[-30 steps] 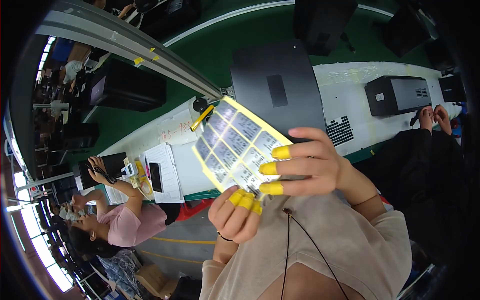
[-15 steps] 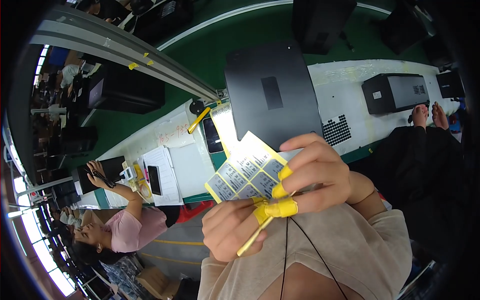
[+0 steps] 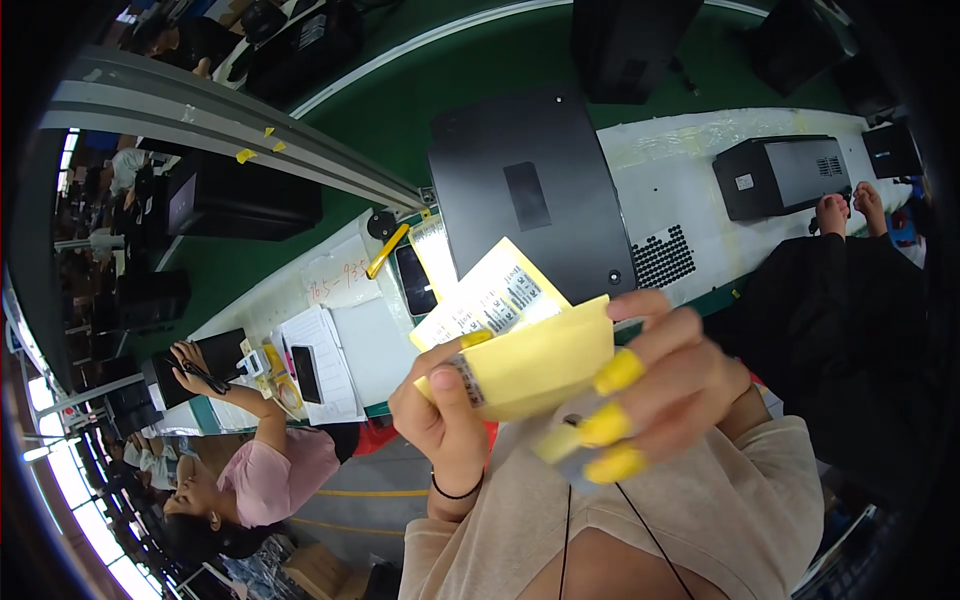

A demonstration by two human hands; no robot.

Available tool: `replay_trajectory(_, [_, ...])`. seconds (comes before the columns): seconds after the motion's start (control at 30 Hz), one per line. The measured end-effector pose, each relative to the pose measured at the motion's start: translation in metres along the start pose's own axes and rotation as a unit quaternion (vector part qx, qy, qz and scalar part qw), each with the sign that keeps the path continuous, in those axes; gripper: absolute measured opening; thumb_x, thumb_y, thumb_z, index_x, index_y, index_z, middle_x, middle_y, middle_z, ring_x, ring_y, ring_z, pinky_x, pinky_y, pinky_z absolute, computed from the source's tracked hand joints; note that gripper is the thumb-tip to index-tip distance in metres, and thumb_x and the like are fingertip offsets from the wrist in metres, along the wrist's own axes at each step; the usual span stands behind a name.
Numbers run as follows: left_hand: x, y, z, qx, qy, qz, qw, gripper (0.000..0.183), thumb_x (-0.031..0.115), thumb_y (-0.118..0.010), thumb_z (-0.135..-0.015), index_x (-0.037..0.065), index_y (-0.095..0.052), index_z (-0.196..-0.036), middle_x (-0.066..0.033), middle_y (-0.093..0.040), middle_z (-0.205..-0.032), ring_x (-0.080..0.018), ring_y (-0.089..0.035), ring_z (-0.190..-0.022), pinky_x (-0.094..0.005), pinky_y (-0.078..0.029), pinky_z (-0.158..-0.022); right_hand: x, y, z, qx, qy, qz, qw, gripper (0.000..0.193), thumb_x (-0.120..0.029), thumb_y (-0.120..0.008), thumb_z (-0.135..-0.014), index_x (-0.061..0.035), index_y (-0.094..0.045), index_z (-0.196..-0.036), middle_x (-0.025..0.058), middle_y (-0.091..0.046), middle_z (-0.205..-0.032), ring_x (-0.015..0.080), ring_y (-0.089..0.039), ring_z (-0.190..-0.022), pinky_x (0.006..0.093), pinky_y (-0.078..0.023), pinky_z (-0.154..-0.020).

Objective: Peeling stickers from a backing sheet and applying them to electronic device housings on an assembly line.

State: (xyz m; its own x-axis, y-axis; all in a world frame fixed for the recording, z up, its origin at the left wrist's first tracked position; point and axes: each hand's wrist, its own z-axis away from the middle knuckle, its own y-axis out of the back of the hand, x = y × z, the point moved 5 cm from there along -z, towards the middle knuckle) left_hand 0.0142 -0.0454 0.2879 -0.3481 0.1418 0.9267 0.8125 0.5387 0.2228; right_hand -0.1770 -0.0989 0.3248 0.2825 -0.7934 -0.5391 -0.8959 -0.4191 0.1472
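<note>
My left hand [image 3: 440, 410] grips a sheet of labels [image 3: 515, 290], thumb in front. The sheet's near part is bent over, so its yellow backing [image 3: 545, 360] faces me; printed grey-and-white labels show behind it. At the sheet's right edge is my right hand [image 3: 665, 385], blurred by motion, with yellow wraps on several fingertips. Below those fingertips a small greyish label [image 3: 575, 465] shows, smeared, apparently pinched between them. Beyond the sheet a large black panelled case [image 3: 530, 190] lies on the bench, a dark rectangle on its top face.
Left of the case lie a phone [image 3: 415, 280], a yellow-handled tool [image 3: 388, 250] and another label sheet [image 3: 435, 255]. Black round pads [image 3: 665, 257] sit to its right. A metal beam [image 3: 250, 140] crosses the upper left. People work on both sides; a black box [image 3: 780, 178] stands far right.
The sheet has been bent over, turning its yellow backing toward me. My hands have moved apart, the right one to the right. The thin rolled yellow strip near my left fingers no longer shows.
</note>
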Motion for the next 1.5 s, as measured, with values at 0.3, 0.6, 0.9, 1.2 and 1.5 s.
replay_trajectory(0.3, [0.017,-0.006,-0.007,-0.188,-0.182,0.028,0.965,0.032,0.025,-0.054,-0.094,-0.003,-0.065,-0.082,-0.0102,-0.06,-0.061,-0.0236,-0.058,-0.049,-0.0297,-0.044,-0.047,0.111,0.03,-0.013,0.065,-0.323,0.022,0.944,0.041,-0.005,-0.07,-0.08,-0.0025,-0.061,-0.119,0.0034,-0.061,-0.082,0.0122,-0.056,-0.085,0.0317,-0.039,-0.095])
replay_trajectory(0.6, [0.013,-0.014,-0.005,-0.213,-0.191,0.08,0.955,0.033,0.027,-0.055,-0.094,-0.003,-0.063,-0.081,-0.0107,-0.058,-0.06,-0.0239,-0.06,-0.051,-0.0299,-0.048,-0.05,0.13,0.022,-0.008,0.04,-0.293,0.127,0.947,0.037,-0.003,-0.069,-0.083,-0.0008,-0.057,-0.118,0.0031,-0.062,-0.081,0.0105,-0.058,-0.082,0.0264,-0.044,-0.086])
replay_trajectory(0.9, [0.014,-0.02,-0.005,-0.235,-0.212,0.062,0.947,0.047,0.038,-0.047,-0.099,-0.003,-0.06,-0.08,-0.0115,-0.061,-0.059,-0.0221,-0.059,-0.049,-0.0282,-0.045,-0.047,0.129,0.02,-0.012,0.021,-0.292,0.14,0.946,0.034,-0.004,-0.069,-0.083,-0.0003,-0.058,-0.114,0.0036,-0.064,-0.082,0.011,-0.059,-0.081,0.0257,-0.043,-0.084])
replay_trajectory(1.2, [0.013,-0.019,-0.005,-0.235,-0.215,0.081,0.944,0.03,0.025,-0.057,-0.093,-0.002,-0.061,-0.08,-0.0107,-0.059,-0.061,-0.0228,-0.059,-0.051,-0.0285,-0.046,-0.048,0.129,0.02,-0.013,0.009,-0.278,0.185,0.943,0.034,-0.007,-0.07,-0.082,-0.0011,-0.059,-0.113,0.0035,-0.064,-0.083,0.0145,-0.059,-0.083,0.0302,-0.04,-0.09])
replay_trajectory(1.5, [0.01,-0.018,-0.004,-0.239,-0.208,0.075,0.946,0.029,0.026,-0.056,-0.093,0.0,-0.062,-0.082,-0.0105,-0.06,-0.063,-0.0239,-0.06,-0.052,-0.03,-0.047,-0.049,0.127,0.019,-0.015,0.0,-0.282,0.207,0.937,0.033,-0.009,-0.07,-0.081,-0.002,-0.062,-0.113,0.0032,-0.063,-0.082,0.0152,-0.057,-0.083,0.03,-0.039,-0.088])
